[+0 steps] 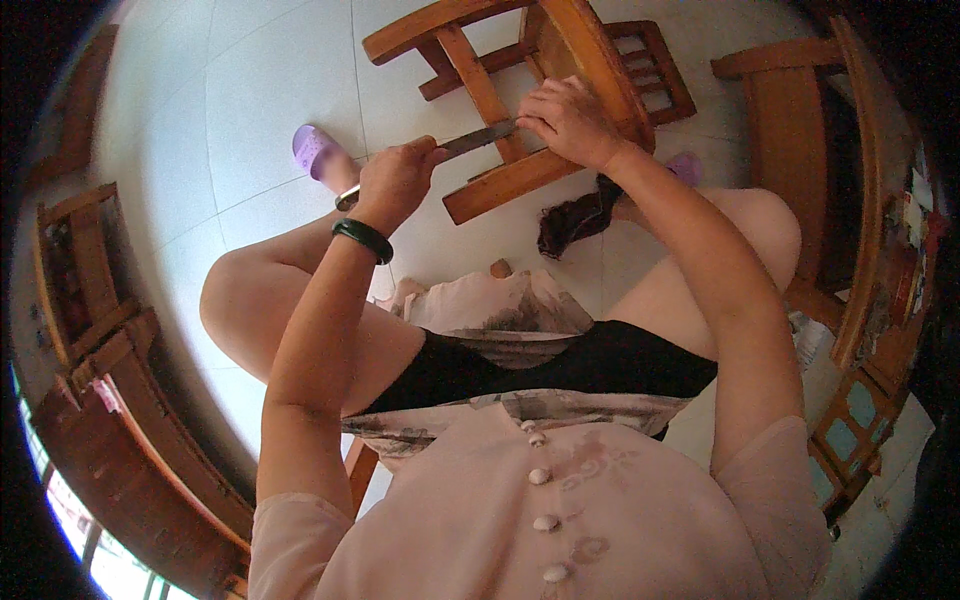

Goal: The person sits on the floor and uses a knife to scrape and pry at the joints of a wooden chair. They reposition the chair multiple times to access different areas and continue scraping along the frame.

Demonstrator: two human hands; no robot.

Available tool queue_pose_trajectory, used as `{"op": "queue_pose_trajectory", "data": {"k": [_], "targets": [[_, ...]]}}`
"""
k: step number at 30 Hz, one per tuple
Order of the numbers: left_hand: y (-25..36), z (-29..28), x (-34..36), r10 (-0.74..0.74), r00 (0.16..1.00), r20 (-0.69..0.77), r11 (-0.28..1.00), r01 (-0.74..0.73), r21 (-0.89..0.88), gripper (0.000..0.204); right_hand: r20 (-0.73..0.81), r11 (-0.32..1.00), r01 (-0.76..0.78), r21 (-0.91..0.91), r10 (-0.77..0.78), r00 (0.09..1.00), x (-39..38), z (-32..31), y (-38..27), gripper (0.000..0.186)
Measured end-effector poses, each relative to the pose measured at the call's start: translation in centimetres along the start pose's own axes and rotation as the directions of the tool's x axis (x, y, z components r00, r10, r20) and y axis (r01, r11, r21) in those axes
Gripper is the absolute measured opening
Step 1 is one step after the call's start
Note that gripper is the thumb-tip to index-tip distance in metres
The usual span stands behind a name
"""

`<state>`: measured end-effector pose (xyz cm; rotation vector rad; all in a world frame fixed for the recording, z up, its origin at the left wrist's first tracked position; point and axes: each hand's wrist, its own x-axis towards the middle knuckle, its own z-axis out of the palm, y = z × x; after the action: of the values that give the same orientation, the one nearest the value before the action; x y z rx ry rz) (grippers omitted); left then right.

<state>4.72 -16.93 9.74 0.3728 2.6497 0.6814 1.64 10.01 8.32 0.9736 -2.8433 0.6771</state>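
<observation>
A wooden chair (545, 178) lies tipped over on the tiled floor in front of me, its legs and crossbars pointing left. My left hand (400, 180) is closed around the handle of a long, flat, grey metal tool (478, 138). I cannot tell whether it is a file or a knife. Its blade lies across a crossbar (482, 88) of the chair. At the blade's far end are the bent fingers of my right hand (565, 120), which pinch its tip close to the chair's frame. A dark green bangle (362, 240) circles my left wrist.
Between my knees, near the chair, hangs a dark brown bundle (578, 222). My left foot wears a purple slipper (318, 150). Wooden furniture stands on both sides: a bench (150, 410) at left and a cabinet-like piece (790, 150) at right, with cluttered small items beyond it.
</observation>
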Motion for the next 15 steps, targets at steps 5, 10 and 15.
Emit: {"op": "queue_pose_trajectory", "data": {"k": [5,10,15], "targets": [[0.0,-0.1,-0.1,0.042,0.999,-0.008,0.998,-0.042,-0.048,0.027,0.033,1.000,0.009,0.013,-0.009,0.999,-0.2,-0.4,0.0,0.016],[0.4,-0.1,0.0,0.027,0.997,-0.078,1.000,-0.026,0.012,0.028,-0.055,0.999,-0.039,0.037,0.041,0.998,-0.3,0.2,0.2,0.016],[0.8,0.0,-0.1,0.003,0.996,-0.085,0.998,0.003,0.060,0.029,-0.058,1.000,-0.027,0.012,0.028,0.998,-0.3,0.6,0.3,0.015]]}}
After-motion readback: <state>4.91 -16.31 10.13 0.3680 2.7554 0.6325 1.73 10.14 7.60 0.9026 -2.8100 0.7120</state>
